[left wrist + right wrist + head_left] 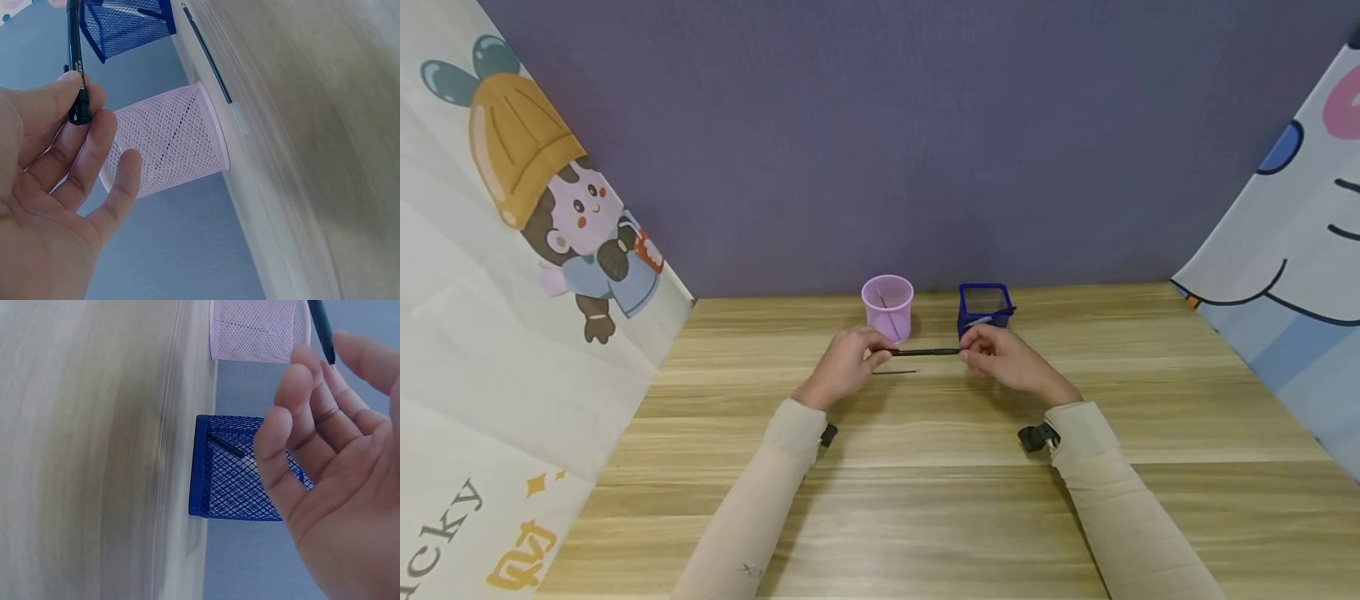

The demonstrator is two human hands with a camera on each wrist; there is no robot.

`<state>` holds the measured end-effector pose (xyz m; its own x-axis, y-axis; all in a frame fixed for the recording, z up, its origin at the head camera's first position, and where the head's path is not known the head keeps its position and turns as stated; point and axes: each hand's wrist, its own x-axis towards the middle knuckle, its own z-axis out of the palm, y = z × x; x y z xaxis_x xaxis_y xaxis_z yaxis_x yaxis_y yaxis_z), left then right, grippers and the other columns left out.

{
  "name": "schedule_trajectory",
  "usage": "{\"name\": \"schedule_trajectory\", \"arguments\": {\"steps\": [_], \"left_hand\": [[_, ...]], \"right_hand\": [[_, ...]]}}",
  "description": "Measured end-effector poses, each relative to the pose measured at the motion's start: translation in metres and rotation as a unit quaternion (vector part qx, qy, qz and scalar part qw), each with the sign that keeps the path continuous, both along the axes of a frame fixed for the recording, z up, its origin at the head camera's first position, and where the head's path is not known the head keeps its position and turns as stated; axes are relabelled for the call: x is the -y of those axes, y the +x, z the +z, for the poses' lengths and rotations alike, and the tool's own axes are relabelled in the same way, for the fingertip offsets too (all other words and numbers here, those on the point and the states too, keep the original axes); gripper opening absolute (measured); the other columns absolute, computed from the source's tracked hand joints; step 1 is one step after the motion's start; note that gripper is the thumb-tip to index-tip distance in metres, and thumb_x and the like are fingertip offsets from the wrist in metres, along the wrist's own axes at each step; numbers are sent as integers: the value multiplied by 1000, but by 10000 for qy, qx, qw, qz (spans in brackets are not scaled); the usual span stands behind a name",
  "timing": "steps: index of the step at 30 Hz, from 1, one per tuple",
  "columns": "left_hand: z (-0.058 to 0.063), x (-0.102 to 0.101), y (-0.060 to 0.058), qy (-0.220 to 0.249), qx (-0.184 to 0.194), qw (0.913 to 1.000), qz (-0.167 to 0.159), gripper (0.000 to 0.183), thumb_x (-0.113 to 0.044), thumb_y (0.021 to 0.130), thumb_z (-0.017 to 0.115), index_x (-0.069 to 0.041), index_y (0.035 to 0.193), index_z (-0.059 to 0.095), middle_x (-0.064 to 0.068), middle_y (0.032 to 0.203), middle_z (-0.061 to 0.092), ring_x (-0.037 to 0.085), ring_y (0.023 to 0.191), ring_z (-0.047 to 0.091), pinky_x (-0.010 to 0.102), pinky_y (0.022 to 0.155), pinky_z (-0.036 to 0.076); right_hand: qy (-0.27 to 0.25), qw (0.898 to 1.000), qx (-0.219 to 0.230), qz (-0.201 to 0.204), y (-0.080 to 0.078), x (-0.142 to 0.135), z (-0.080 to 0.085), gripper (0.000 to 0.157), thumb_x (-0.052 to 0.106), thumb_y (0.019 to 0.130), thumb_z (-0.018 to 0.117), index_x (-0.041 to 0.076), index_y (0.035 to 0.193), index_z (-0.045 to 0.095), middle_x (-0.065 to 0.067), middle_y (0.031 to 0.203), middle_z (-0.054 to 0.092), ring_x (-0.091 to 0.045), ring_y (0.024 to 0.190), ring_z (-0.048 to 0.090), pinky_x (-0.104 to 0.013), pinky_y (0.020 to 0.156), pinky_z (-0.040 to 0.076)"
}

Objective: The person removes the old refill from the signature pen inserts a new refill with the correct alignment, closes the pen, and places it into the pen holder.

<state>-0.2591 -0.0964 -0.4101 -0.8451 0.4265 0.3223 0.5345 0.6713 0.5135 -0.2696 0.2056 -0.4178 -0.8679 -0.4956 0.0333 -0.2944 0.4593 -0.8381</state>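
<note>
A black pen [928, 352] is held level between both hands above the table. My left hand [847, 364] pinches its clip end between thumb and fingers; in the left wrist view the rear of the pen [76, 69] shows past the thumb, the other fingers loosely bent. At the pointed end, my right hand [1011, 362] grips with thumb and fingertips, and the bare metal tip of the pen [325, 337] shows in the right wrist view. Below the pen, a thin dark pen refill [895, 372] with a clear end lies on the wood.
Behind the left hand stands a pink mesh cup [880, 318] with a thin dark stick leaning inside. A blue square mesh holder [973, 292], with a dark pen in it, stands behind the right hand. The grey-purple wall [925, 150] rises at the table's [925, 508] back edge.
</note>
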Motion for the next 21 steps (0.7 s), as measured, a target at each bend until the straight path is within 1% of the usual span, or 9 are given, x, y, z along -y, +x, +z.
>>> {"name": "schedule_trajectory", "arguments": {"steps": [2,7,9,13,19,21], "left_hand": [[-1,0,-1,-20,0,10000,19,11,-12,95,72,-9,104,78,6,105,76,19,95,69,37,89,57],[-2,1,-2,-51,-12,10000,35,11,-12,95,72,-9,103,78,5,105,76,19,95,68,37,89,56],[-2,1,-2,-59,-24,10000,25,11,-12,95,73,-9,103,78,5,105,76,19,94,68,38,89,56],[-2,1,-2,-66,-57,10000,14,11,-13,95,72,-10,104,78,5,105,77,19,95,69,39,91,56],[-1,1,-2,-48,-102,9999,-18,11,-12,94,73,-9,104,78,6,105,77,20,96,69,40,92,56],[-1,1,-1,-44,-104,9999,-30,12,-12,94,73,-9,104,78,6,105,77,21,96,69,40,92,56]], "right_hand": [[-24,10000,20,-32,0,0,0,19,20,105,60,5,116,60,-25,93,65,-45,77,58,-31,58,48],[-62,9999,-82,-33,0,0,-1,16,13,103,61,1,113,59,-21,91,65,-42,75,58,-31,58,49],[-49,9999,-117,-29,0,0,-2,15,13,103,61,1,111,60,-22,91,64,-41,75,59,-30,57,49],[9,9999,-151,-42,1,0,-1,14,17,104,61,4,109,61,-25,92,65,-42,75,59,-29,56,49],[46,9999,-115,-71,2,1,0,11,18,105,59,8,107,61,-25,93,66,-45,77,60,-32,57,50],[69,9999,-120,-64,2,1,0,11,19,105,58,8,107,62,-26,92,67,-45,78,61,-32,58,50]]}}
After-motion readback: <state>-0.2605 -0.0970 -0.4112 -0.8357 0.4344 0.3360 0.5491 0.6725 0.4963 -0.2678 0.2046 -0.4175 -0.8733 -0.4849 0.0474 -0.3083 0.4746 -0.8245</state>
